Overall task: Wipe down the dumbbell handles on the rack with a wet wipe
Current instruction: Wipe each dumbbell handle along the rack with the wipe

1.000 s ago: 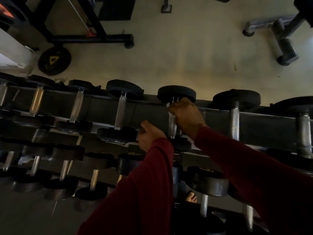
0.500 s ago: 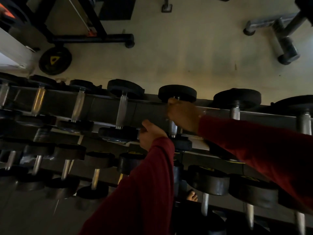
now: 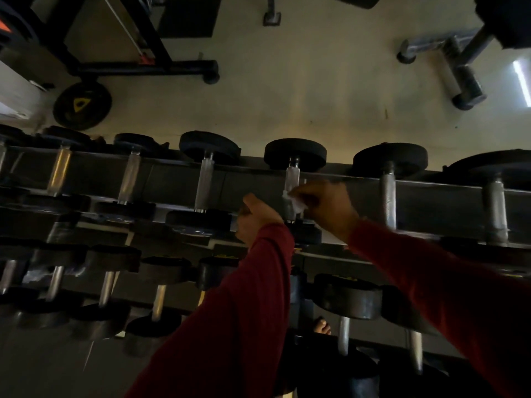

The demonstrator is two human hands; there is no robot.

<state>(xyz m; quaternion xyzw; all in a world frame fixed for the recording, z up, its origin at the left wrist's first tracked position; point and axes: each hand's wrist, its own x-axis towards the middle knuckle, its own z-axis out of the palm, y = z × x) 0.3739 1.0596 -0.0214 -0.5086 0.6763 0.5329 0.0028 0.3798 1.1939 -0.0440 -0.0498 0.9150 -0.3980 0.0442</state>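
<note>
A dark rack [image 3: 253,185] carries rows of black-headed dumbbells with steel handles. My right hand [image 3: 327,208] pinches a small white wet wipe [image 3: 297,203] against the lower part of the middle top-row dumbbell handle [image 3: 292,176]. My left hand [image 3: 255,219] is curled beside that handle, at the rack's front rail; what it holds, if anything, is hidden. Both arms wear red sleeves.
More handles stand along the top row, to the left [image 3: 205,185] and to the right [image 3: 388,196]. Lower tiers hold further dumbbells [image 3: 347,300]. On the floor beyond lie a weight plate [image 3: 82,106], a black machine frame [image 3: 149,66] and a bench base [image 3: 448,67]. A bare foot [image 3: 321,326] shows below.
My right hand slid down the middle handle from just under the far head to its lower part, and the white wipe now shows at my fingertips. My left hand stayed put.
</note>
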